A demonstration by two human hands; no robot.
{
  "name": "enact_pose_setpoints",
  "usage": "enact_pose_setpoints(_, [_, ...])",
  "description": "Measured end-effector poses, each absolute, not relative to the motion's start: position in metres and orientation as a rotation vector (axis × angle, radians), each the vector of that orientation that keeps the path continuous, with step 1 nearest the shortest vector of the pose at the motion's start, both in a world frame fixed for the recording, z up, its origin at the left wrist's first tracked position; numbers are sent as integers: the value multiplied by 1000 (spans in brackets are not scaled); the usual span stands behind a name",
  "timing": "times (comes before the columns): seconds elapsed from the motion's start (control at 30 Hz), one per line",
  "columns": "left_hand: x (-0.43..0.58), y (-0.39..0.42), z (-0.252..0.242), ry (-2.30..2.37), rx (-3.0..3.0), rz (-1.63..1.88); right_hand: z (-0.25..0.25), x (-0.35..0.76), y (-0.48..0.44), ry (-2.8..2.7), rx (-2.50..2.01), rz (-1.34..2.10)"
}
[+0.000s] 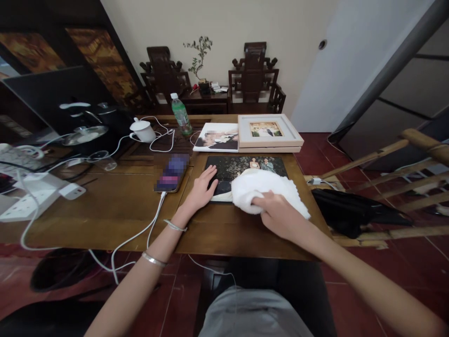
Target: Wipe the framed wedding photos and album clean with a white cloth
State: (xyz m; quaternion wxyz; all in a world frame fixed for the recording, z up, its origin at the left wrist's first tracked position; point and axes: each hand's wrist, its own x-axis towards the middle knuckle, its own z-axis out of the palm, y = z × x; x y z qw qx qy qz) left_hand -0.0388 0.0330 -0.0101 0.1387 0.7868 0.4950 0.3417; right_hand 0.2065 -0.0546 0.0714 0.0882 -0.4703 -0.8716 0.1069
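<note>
A dark photo album (228, 164) or photo panel, with a couple pictured on it, lies flat near the right end of the wooden table. My left hand (202, 188) rests on its left edge, fingers stretched out. Bunched in my right hand (277, 213) is a white towel (268, 185), spread over the lower right part of the picture and hiding it there. Just behind stand a white-covered photo book (217, 138) and a pale wooden picture frame (294, 135) stacked on another one.
Left of my hand lies a phone (171, 173) on a charging cable. Farther left are a power strip (35, 196), a glass cup (102, 160), a lidded pot (86, 135) and a white lidded mug (143, 130). A green bottle (181, 114) stands at the back; a bamboo rack (372, 164) is at right.
</note>
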Motion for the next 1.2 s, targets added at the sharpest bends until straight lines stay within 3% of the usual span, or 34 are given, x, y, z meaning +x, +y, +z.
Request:
enact_pose_setpoints(0.5, [-40, 34, -10, 1429, 2264, 973, 74, 205, 84, -2385, -1519, 208])
enact_pose_setpoints(1.03, [-38, 34, -9, 1434, 2311, 995, 70, 197, -54, -2648, -1336, 319])
enact_pose_setpoints(1.2, [-39, 34, -9, 1426, 2298, 996, 76, 190, -60, -2707, -1293, 344])
